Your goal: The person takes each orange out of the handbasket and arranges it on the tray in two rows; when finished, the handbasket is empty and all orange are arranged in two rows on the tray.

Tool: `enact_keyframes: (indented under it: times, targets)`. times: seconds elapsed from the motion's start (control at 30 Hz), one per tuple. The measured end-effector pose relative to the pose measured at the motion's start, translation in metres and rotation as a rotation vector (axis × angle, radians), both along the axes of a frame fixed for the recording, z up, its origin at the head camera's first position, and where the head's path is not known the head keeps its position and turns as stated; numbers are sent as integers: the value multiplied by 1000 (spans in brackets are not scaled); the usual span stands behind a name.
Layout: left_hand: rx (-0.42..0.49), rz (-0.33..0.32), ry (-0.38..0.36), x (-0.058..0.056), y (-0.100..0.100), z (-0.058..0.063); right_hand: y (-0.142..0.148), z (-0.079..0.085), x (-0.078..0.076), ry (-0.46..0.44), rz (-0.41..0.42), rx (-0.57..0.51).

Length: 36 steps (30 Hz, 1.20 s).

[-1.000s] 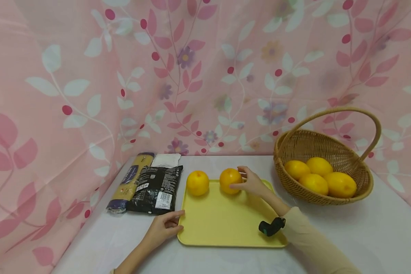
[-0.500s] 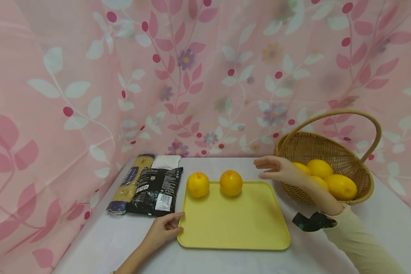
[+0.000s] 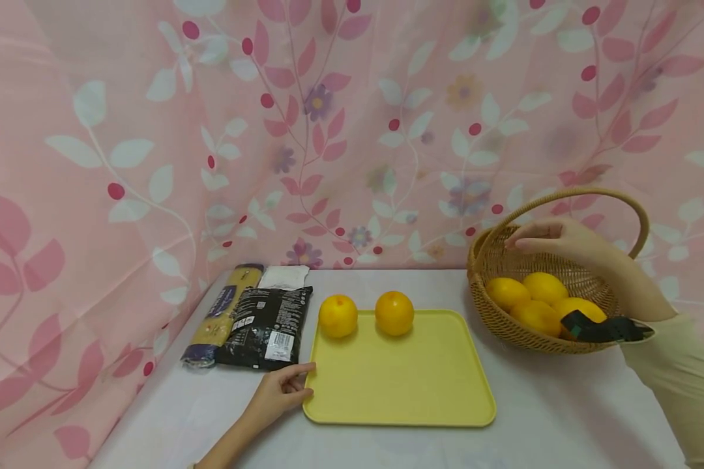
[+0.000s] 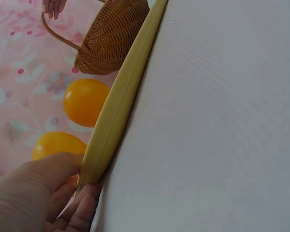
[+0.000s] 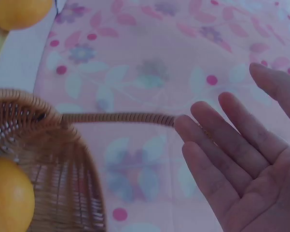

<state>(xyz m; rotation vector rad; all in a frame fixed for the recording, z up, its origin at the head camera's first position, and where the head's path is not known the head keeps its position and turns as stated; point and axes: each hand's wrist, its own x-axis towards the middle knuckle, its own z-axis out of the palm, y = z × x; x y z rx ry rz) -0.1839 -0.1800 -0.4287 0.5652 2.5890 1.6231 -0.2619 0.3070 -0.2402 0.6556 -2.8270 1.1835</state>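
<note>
On the yellow tray (image 3: 399, 378), two oranges (image 3: 337, 316) sit side by side along the far edge. My left hand (image 3: 277, 394) holds the tray's left rim, with the thumb and fingertips at the edge in the left wrist view. To the right stands a wicker basket (image 3: 481, 312) with an arched handle, holding several yellow fruits (image 3: 538, 317). Above it, inside the handle's arch in the head view, is my right hand (image 3: 563, 241), with nothing in it. The right wrist view shows its fingers (image 5: 231, 140) loosely extended, overlapping the handle (image 5: 120, 118).
Left of the tray lie a black packet (image 3: 264, 332), a long yellow-and-purple pack (image 3: 225, 306) and a white packet (image 3: 284, 277). The white table (image 3: 211, 417) ends at a pink floral curtain (image 3: 352, 130).
My right hand has let go of the right-hand orange on the tray and moved right and up, over the basket. My left hand stays at the tray's rim.
</note>
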Motion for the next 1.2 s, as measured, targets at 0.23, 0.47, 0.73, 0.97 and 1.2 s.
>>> enact_keyframes:
  times: [0.23, 0.47, 0.73, 0.97, 1.2]
  targets:
    - [3, -17, -8, 1, -2, 1, 10, -11, -15, 35, -133, 5]
    - [10, -3, 21, 0, -5, 3, 17, -29, -43, 93, -217, 25]
    - [32, -35, 14, -1, -7, -8, 24, -55, -56, 147, -259, -11]
    - [46, -42, -16, -12, -13, -31, 29, -79, -58, 77, -220, 3]
    - [35, -32, -19, -13, -16, -32, 24, -92, -66, -114, -80, 106]
